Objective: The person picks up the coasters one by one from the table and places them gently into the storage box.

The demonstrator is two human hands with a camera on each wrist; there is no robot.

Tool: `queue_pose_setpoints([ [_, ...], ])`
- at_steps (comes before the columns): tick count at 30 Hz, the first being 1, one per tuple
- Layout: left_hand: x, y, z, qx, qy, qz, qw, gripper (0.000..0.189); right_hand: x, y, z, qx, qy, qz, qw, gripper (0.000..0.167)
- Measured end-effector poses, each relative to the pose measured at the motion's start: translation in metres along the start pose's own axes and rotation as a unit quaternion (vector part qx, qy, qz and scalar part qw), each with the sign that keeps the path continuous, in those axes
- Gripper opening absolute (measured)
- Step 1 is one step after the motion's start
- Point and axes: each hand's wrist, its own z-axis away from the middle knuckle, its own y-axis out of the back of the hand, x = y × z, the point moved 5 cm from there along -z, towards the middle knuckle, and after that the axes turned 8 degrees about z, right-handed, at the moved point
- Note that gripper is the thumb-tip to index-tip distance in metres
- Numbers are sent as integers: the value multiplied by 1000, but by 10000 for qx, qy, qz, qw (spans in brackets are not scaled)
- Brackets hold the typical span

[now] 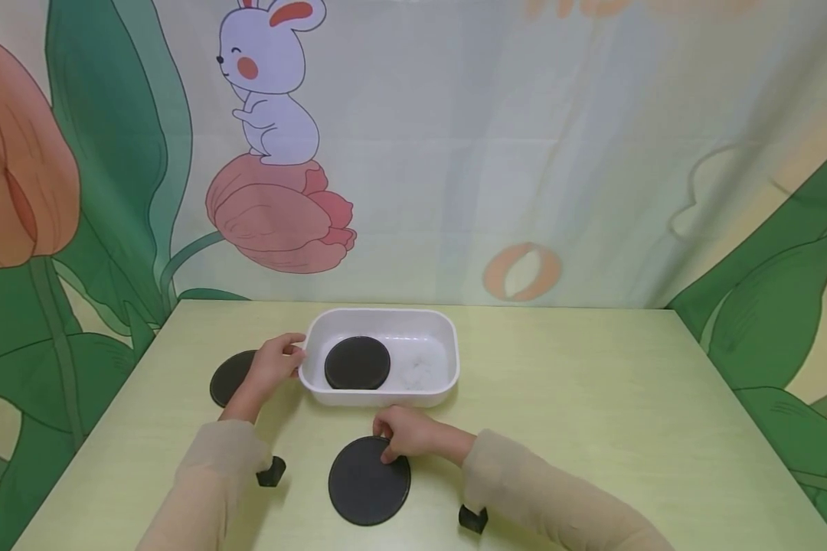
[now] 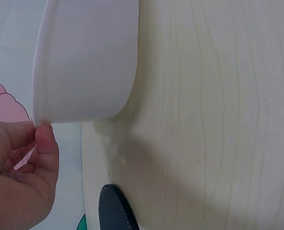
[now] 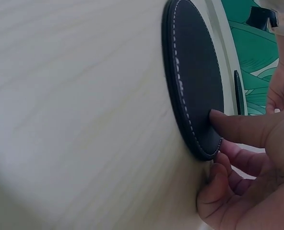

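The person wears a long, pale cream cloth left sleeve and a matching right sleeve — both plain and a bit puffy at the ends. A small, black, boxy block pokes out by the left wrist, and its black, boxy twin by the right — the left hand and right hand are bare.

White tray is looking like smooth plastic, its inside showing a soft gloss. Front black disc is appearing leather-like and matt, pale stitching edging it. Tabletop is displaying smooth wood grain. Backdrop is reading as matt, lightly creased cloth.
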Motion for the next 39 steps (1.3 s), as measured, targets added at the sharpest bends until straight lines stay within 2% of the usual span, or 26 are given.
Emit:
queue_pose_setpoints([
  [10,1,-1,1,0,45,-9,10000,38,-2,1,3,39,-121,125,9998,28],
  [24,2,-1,3,-8,30,-27,10000,37,-3,0,7,-24,-48,192,9998,27],
  [26,2,-2,2,-27,28,-37,10000,38,-3,0,8,-31,-79,127,9999,27],
  [34,1,-1,2,-27,-20,-56,10000,37,-7,3,20,-153,-47,-722,9973,30],
  [39,1,-1,1,-24,-31,-73,10000,37,-17,11,27,-465,125,-1232,9912,26],
])
